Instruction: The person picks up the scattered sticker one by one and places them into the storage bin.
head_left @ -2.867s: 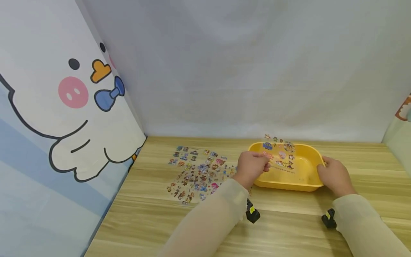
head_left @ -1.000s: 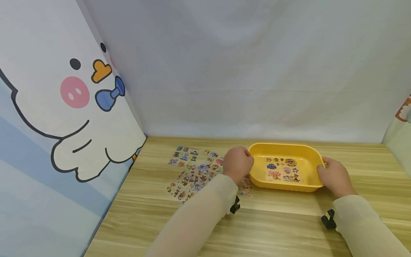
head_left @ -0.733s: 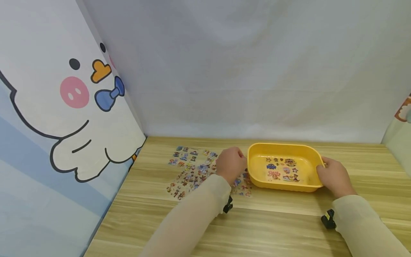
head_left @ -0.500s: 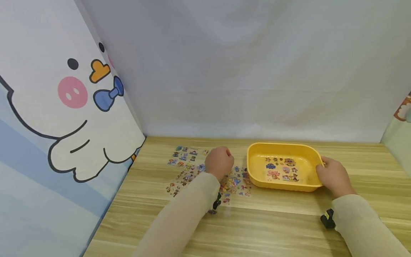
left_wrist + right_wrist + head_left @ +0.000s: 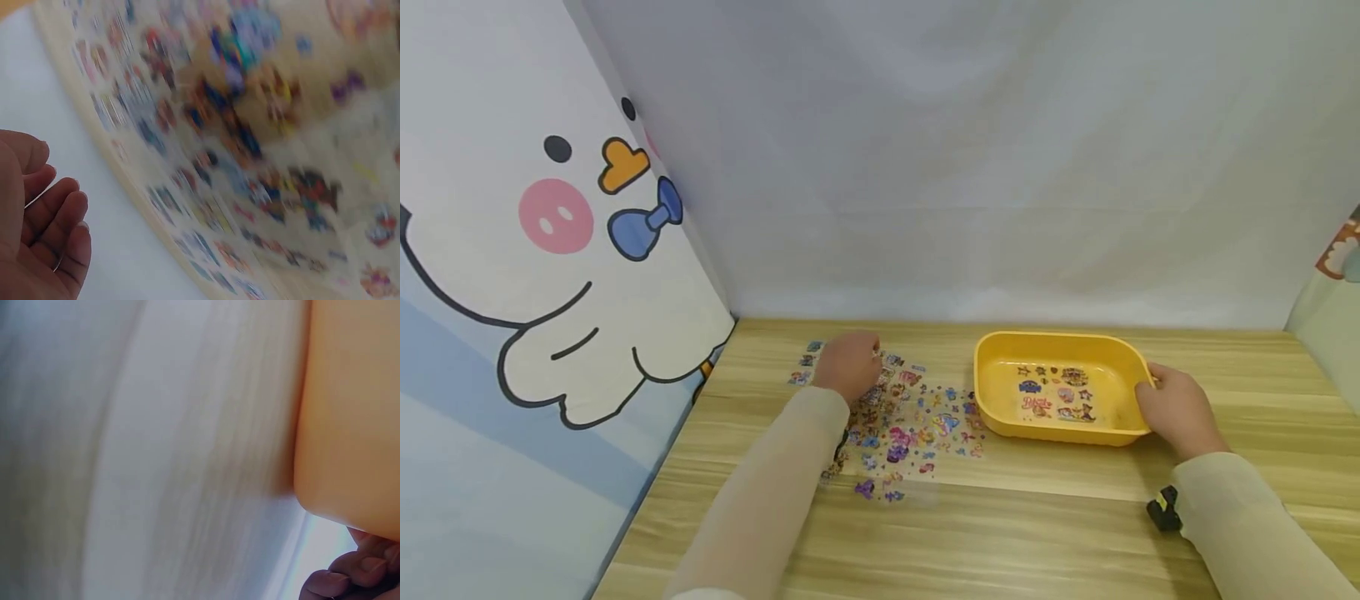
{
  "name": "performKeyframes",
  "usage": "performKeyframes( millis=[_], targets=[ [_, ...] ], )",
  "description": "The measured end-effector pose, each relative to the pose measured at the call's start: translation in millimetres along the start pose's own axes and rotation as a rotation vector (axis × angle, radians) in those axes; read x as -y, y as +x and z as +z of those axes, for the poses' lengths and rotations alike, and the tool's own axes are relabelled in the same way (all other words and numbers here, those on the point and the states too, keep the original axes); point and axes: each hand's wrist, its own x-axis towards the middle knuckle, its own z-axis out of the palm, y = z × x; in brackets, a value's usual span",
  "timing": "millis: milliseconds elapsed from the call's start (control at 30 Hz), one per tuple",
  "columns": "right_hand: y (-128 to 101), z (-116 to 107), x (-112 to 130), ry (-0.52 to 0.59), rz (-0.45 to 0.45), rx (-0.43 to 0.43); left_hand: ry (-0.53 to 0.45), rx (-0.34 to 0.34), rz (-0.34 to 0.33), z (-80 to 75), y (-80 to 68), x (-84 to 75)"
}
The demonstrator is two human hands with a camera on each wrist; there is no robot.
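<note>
Leftward travel of the left hand (image 5: 848, 365) has brought it from beside the yellow tray (image 5: 1060, 432) to the far-left part of the spread sticker sheets (image 5: 900, 437); the sticker sheet (image 5: 1054, 392) held above the tray in the earliest frame now lies flat on the tray floor. Left wrist view: the fingers (image 5: 69, 209) are loosely curled, nothing visible between them, and stand apart from the blurred printed sheets beside them; in the head view, contact with the sheets cannot be told. Right hand (image 5: 1180, 410): grasping the right end of the tray, as before, thumb at the rim and the other fingers largely hidden; the right wrist view shows curled fingers close against the tray's end. The tray rests upright on the wood-grain table (image 5: 1037, 533), near its back edge. The transparent sheets, printed with small multicoloured figures, lie overlapping on the tabletop to the left of the tray; their number cannot be told. Both arms wear pale sleeves (image 5: 1243, 500), and a black device (image 5: 1164, 508) with a yellow mark sits at the right wrist. Behind the table hangs a pale backdrop (image 5: 985, 183); at left stands a panel (image 5: 460, 125) bearing a white cartoon bird with an orange beak, pink cheek and blue bow.
</note>
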Motion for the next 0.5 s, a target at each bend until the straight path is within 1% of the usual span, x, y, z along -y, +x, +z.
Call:
performKeyframes(
  millis=[100,267,400,500],
  targets=[
    [0,0,0,0.001,-0.006,-0.005,0.04,-0.018,-0.04,0.6,5.8,22.3],
    [-1,-1,1,0.006,-0.003,-0.004,0.082,-0.049,-0.094,2.2,12.9,54.2],
    [-2,-2,1,0.016,0.0,-0.001,0.078,-0.065,-0.12,6.1,15.9,72.8],
    [-1,-1,1,0.011,-0.014,-0.006,0.062,-0.058,-0.131,8.3,15.7,80.7]
  ],
)
